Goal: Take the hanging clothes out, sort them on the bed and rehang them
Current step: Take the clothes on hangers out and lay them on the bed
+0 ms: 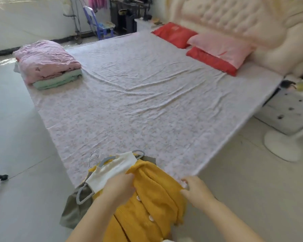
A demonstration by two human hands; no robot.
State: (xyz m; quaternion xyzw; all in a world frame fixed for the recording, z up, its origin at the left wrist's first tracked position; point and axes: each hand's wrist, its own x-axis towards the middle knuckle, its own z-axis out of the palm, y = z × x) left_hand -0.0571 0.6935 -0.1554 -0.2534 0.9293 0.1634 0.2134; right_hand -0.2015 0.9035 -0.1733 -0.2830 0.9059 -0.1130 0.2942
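A bundle of clothes on hangers lies across the near corner of the bed (147, 102). On top is a mustard yellow knitted cardigan (157, 194) with pale buttons. Beside it are a white garment (112, 170) on a grey hanger (82, 194) and an olive garment (73, 212) that hangs off the bed's edge. Several thin metal hooks (94, 156) stick out at the far end. My left hand (119, 187) grips the fabric where white and yellow meet. My right hand (194, 189) pinches the cardigan's right edge at the bed corner.
A folded pink and green stack (49, 65) sits at the bed's far left corner. Red and pink pillows (215, 51) lie by the padded headboard. A white fan base (283, 147) and a white nightstand (290, 110) stand to the right. A purple chair (98, 25) is beyond.
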